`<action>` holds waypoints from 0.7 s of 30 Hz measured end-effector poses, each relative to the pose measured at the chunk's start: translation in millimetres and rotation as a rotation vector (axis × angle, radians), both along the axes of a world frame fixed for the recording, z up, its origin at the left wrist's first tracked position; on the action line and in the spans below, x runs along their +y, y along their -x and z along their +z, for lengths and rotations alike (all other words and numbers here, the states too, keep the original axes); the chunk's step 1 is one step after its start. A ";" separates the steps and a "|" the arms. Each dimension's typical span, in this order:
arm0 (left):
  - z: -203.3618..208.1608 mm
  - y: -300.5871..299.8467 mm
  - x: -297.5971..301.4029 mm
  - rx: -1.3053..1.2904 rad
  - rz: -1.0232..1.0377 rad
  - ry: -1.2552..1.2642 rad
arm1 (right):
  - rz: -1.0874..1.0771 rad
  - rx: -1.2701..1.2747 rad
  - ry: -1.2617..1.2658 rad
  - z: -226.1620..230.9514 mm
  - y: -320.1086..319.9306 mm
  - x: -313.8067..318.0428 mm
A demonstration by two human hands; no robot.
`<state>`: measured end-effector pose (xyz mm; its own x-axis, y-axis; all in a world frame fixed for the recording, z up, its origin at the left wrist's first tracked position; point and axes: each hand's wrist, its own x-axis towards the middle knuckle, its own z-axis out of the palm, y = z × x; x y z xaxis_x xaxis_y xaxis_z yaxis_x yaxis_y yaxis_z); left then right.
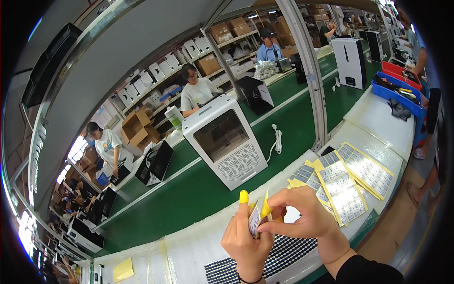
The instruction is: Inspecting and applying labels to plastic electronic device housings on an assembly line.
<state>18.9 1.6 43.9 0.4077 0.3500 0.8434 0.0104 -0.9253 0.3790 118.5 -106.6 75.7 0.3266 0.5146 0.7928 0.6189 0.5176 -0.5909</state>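
Observation:
Both hands meet over the near worktable, with yellow finger covers on some fingertips. A small white printed label (255, 221) stands between them. My left hand (243, 244) grips its lower part, the covered index finger pointing up. My right hand (302, 213) is closed at the label's right side, thumb against it and the covered index fingertip beside its upper edge. Under the hands lies a sheet of rows of black dots (222, 270), partly hidden by them. Sheets of printed labels on yellow backing (341, 189) overlap to the right.
Beyond the worktable runs a green conveyor (156, 213). A white appliance (224, 142) with a patterned front stands on it, its white cord (276, 139) alongside. A metal post (312, 80) rises at the table's edge. A blue bin (396, 94) holds tools. People work across the line.

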 end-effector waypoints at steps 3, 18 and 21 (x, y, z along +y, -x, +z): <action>2.8 0.1 0.3 0.060 0.045 -0.037 | 0.020 0.079 0.104 0.9 -0.8 -2.4; -1.5 -3.9 -3.7 0.130 -0.002 -0.040 | 0.077 0.038 -0.022 -3.2 -2.2 0.9; -2.0 -4.2 -3.1 0.114 0.074 -0.125 | 0.070 0.043 -0.041 -3.0 -0.1 3.2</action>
<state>23.1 -1.4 41.9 0.4805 0.2777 0.8319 0.1165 -0.9604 0.2533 118.6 -103.4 72.7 0.3250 0.5042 0.8001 0.5553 0.5830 -0.5931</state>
